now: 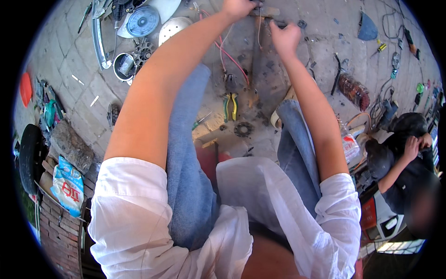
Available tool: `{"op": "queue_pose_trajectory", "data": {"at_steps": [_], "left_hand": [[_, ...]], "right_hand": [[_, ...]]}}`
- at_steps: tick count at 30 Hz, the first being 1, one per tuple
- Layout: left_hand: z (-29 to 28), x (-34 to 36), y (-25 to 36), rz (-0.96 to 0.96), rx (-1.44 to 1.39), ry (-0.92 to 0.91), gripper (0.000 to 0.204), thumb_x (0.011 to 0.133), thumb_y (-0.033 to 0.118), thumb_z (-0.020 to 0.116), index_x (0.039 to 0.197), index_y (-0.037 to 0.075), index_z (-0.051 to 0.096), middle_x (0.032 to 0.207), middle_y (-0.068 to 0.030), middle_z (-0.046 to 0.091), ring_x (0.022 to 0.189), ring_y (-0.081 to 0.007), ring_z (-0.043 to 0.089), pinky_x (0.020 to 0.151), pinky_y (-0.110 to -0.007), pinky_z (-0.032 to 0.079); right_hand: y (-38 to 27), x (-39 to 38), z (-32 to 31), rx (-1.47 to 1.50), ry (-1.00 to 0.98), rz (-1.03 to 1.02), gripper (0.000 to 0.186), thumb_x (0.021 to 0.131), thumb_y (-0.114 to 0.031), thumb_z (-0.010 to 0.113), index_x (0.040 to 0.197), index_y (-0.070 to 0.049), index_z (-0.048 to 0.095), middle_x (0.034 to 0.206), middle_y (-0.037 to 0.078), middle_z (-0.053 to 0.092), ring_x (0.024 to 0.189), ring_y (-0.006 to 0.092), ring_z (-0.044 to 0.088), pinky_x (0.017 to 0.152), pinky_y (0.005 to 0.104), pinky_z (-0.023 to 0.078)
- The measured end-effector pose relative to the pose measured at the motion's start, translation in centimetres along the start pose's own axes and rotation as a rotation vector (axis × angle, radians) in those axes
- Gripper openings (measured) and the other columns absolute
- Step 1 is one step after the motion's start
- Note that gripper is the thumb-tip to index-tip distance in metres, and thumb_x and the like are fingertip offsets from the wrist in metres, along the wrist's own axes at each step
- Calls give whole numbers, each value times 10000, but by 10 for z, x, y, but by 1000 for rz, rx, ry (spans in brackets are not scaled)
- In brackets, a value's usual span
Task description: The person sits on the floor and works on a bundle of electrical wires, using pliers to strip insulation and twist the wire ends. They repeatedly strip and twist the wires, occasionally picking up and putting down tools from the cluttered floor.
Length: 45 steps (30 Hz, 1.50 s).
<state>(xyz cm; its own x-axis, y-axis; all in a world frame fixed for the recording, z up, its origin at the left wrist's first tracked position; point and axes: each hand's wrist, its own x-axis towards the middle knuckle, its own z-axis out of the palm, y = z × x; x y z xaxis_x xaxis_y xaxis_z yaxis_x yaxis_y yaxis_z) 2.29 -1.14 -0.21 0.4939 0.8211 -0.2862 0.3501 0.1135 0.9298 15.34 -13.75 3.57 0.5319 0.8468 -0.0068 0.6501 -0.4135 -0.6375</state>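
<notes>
My left hand reaches to the top edge of the view. Its fingers are closed at a small dark thing that I cannot make out. To the right and nearer, my right hand is also closed, with a dark piece by its thumb and fingertips, too small to name. Between the hands lies a brownish block, and a thin wire hangs down beside it. Red wire curves over the paving below. Pliers with green and yellow handles lie between my legs, above a dark toothed disc.
Left of my arm are a round blue-grey lid, a white perforated bowl and a metal cup. A screwdriver, a copper-coloured coil and cables lie right. Another person sits at the right edge.
</notes>
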Motion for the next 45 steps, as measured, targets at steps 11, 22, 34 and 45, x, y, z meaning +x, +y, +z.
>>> {"op": "queue_pose_trajectory", "data": {"at_steps": [11,22,34,45], "left_hand": [[4,1,3,41,-14,58,174,790,53,617,936,6,699,771,-111,703,689,-180,678,645,-330,541],[0,20,-21,27,65,-62,209,740,112,716,930,26,718,826,-124,718,744,-195,680,713,-328,533],[-1,18,-15,49,42,-43,171,749,96,719,906,29,717,795,-122,713,702,-180,670,669,-333,529],[4,12,-9,148,48,50,172,729,75,681,890,19,706,778,-154,700,693,-232,672,676,-356,526]], "right_hand": [[8,5,24,322,-77,15,214,771,-145,716,918,11,704,785,117,723,697,175,687,679,305,531],[-21,9,13,142,-38,-169,191,774,-161,683,904,-22,703,797,157,696,725,289,683,688,370,527],[-12,18,23,-91,28,-256,325,755,-272,692,824,40,636,797,238,646,785,431,621,709,481,493],[-32,21,9,-128,-155,-64,261,741,-193,710,783,51,628,810,275,631,830,445,616,754,495,485]]}}
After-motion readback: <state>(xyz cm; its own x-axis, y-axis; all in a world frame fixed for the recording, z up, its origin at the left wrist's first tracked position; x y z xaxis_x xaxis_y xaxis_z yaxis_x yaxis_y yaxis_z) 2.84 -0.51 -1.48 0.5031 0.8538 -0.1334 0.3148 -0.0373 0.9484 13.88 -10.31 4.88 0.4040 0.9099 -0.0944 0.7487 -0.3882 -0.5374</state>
